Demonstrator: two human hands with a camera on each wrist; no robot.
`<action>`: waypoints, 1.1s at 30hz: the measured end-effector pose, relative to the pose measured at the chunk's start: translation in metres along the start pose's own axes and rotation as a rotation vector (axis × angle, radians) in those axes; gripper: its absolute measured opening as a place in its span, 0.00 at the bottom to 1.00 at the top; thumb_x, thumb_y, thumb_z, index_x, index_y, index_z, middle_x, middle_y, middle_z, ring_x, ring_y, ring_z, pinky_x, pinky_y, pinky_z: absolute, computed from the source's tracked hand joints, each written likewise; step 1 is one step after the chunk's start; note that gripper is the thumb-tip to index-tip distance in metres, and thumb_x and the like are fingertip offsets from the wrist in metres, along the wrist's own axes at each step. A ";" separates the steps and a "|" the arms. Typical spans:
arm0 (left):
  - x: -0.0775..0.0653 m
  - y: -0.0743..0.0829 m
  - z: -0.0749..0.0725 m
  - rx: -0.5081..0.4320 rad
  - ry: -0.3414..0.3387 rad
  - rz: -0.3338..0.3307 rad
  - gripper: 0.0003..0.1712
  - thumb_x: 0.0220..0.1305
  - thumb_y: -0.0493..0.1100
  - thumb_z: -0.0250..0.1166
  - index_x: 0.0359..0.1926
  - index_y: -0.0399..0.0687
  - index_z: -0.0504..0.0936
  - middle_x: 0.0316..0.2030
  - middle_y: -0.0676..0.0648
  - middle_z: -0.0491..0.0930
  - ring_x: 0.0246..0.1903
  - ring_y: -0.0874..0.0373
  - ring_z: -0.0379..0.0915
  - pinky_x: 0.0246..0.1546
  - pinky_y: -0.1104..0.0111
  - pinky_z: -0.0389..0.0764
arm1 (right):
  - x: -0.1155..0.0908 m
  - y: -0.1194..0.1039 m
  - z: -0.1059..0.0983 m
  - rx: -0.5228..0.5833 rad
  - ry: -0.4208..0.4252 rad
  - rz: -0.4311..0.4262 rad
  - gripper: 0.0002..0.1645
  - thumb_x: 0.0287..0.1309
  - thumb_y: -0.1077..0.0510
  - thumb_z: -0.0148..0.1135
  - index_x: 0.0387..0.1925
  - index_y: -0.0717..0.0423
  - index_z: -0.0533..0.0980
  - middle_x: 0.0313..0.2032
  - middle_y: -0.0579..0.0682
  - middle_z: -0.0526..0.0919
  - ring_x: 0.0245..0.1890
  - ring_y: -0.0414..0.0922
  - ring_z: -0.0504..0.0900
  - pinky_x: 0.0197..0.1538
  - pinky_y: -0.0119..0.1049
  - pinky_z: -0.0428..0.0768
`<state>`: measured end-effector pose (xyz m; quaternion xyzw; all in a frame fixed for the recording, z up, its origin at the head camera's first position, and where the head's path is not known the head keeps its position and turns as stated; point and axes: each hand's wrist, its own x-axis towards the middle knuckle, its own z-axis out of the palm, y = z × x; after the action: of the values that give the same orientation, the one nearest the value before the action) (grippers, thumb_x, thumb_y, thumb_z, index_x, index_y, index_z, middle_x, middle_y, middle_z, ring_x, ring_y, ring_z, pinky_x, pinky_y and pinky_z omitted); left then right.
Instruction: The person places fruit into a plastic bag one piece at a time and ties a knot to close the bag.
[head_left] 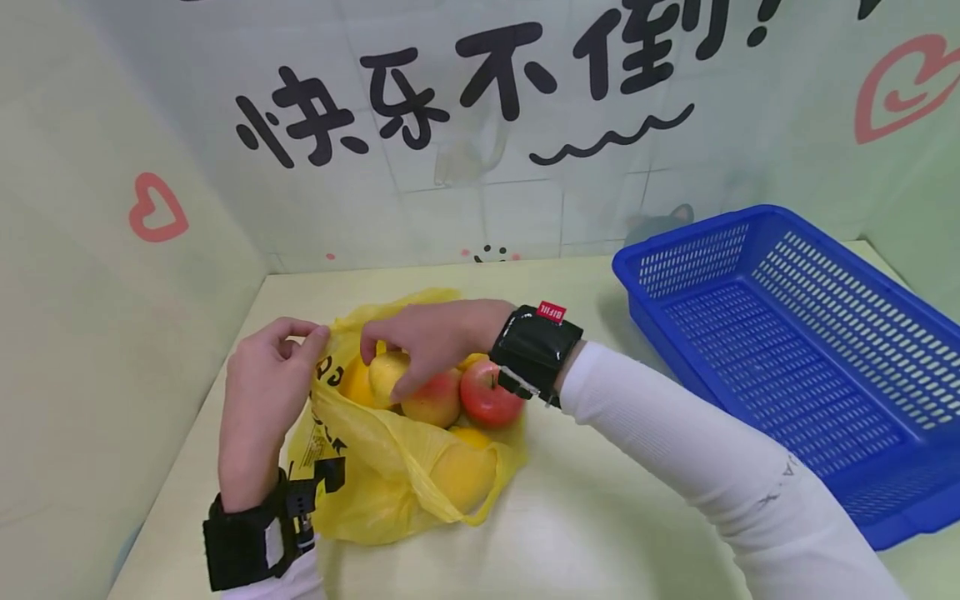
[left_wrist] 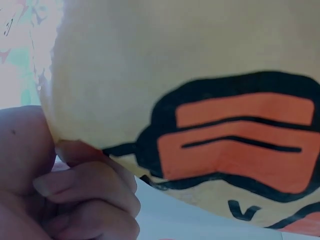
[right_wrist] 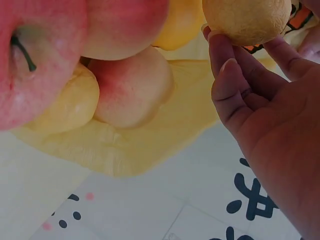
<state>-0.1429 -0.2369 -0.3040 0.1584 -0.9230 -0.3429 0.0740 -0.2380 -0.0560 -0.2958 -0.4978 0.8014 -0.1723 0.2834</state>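
A thin yellow plastic bag (head_left: pixel 375 492) with black print lies with its mouth spread on the table. My left hand (head_left: pixel 266 392) pinches the bag's left edge between thumb and fingers; the left wrist view shows the bag's printed side close up. Over the bag's mouth, my right hand (head_left: pixel 431 337) pinches a yellow round fruit (right_wrist: pixel 245 20) between thumb and fingertips. Its exact kind is unclear. Beside it in the bag sit a pinkish peach (head_left: pixel 435 400), a red apple (head_left: pixel 491 396) with a stem, and several yellow and orange fruits. The bag partly covers a yellow fruit (head_left: pixel 463 477) at the front.
A blue slotted plastic basket (head_left: pixel 757 442) stands on the table (head_left: pixel 570 517) at the right, beside my right forearm. Pale wall panels with black characters and pink hearts rise behind and to the sides.
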 end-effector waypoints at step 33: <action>0.000 0.002 -0.001 -0.003 0.003 -0.002 0.23 0.72 0.57 0.55 0.52 0.44 0.81 0.17 0.51 0.68 0.19 0.54 0.64 0.20 0.68 0.65 | 0.026 -0.002 0.053 -0.323 0.024 0.003 0.26 0.65 0.55 0.57 0.63 0.35 0.70 0.56 0.43 0.73 0.55 0.43 0.67 0.60 0.32 0.68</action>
<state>-0.1433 -0.2364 -0.3023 0.1595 -0.9222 -0.3440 0.0752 -0.2123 -0.0800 -0.3437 -0.5337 0.8226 -0.0468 0.1903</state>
